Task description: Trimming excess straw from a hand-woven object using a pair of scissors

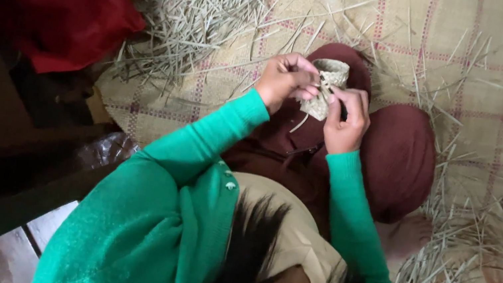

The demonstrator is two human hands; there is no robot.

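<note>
My left hand [287,80] pinched shut on side of small woven basket [325,87]; right hand [347,117] clamped on its other side, fingers on a straw strip. Basket upright betw. both hands, over my lap. Loose straw pile [199,5] beyond left hand on woven mat [479,63]. Red cloth [73,15] farther out to the left. More straw by my right elbow.

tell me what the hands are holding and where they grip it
Both hold a small woven straw basket: the left hand pinches its side near the rim, the right hand grips the opposite side lower down.
</note>
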